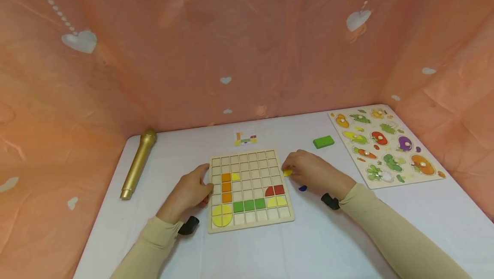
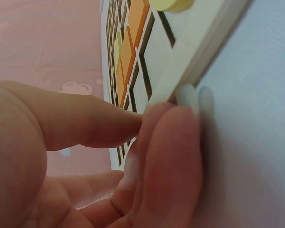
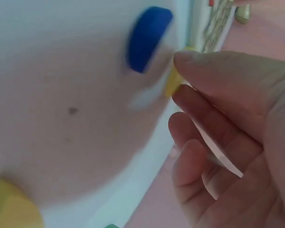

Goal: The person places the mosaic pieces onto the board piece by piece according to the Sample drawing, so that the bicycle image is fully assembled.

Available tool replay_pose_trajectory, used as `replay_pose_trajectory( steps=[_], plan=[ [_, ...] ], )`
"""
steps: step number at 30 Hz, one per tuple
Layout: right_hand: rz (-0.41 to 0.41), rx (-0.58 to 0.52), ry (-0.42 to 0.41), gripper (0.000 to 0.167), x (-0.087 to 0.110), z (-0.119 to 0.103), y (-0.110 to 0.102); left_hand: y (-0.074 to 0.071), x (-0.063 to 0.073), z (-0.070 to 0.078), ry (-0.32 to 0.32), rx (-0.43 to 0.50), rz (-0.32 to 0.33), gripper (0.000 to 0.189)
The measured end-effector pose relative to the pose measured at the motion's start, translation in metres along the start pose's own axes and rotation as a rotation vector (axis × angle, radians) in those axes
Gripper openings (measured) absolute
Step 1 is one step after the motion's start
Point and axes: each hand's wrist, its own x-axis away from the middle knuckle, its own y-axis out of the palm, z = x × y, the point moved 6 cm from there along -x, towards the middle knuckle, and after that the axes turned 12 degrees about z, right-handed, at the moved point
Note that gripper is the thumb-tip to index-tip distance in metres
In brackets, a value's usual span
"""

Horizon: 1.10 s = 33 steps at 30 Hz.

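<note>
A wooden grid board (image 1: 250, 223) lies on the table, holding orange and green squares, yellow quarter-circles and two red pieces. At its left edge, my left hand (image 1: 191, 187) grips the rim between thumb and fingers; the left wrist view shows the thumb (image 2: 92, 121) against the board's side. My right hand (image 1: 308, 169) pinches a yellow quarter-circle piece (image 1: 287, 172) just off the board's right edge. In the right wrist view this yellow piece (image 3: 173, 81) is partly hidden by the thumb and index finger. Below that hand lies a blue curved piece (image 1: 302, 188).
A small pattern card (image 1: 245, 136) lies behind the board. To the right are a green block (image 1: 323, 142) and a vegetable knob puzzle (image 1: 390, 148). A gold microphone-shaped object (image 1: 139, 165) lies at the left. Another yellow piece (image 3: 14, 209) shows near the right wrist.
</note>
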Motion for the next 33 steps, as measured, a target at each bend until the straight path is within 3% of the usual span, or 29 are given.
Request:
replay_pose_trajectory(
  steps=[8, 25, 33],
  plan=[
    [-0.015, 0.034, 0.003, 0.02, 0.002, 0.005, 0.001, 0.0, 0.002, 0.0, -0.027, 0.044, 0.001, 0.076],
    [0.004, 0.028, 0.041, 0.023, 0.01, 0.013, -0.003, -0.002, -0.002, 0.002, 0.026, -0.046, -0.006, 0.075],
    [-0.004, 0.063, 0.026, 0.018, 0.013, 0.011, -0.002, 0.0, -0.001, 0.001, -0.004, -0.003, -0.005, 0.075]
  ],
)
